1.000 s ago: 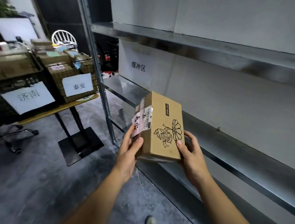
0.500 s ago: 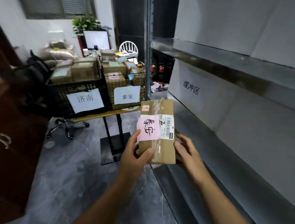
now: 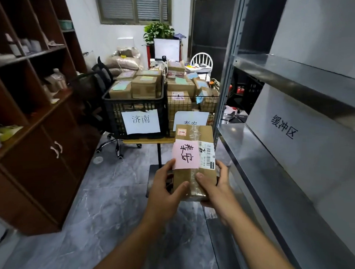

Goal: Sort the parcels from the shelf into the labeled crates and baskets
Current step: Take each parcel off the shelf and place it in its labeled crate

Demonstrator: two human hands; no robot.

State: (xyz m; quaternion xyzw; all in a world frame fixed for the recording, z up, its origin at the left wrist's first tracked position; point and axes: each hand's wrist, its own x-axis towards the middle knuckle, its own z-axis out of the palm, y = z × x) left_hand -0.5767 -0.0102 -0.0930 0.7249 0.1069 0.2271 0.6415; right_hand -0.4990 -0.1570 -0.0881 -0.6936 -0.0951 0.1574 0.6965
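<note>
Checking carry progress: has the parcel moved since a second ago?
Yes. The parcel has swung left, away from the shelf front, and now overlaps the basket sign.

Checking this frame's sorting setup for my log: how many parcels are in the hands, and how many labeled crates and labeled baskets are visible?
Held parcel: 1
Labeled black crate: 1
Labeled wire basket: 1
Total: 3

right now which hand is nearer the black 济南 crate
Left. The left hand grips the parcel on the side toward the black crate; the right hand grips its far side, by the metal shelf.
</note>
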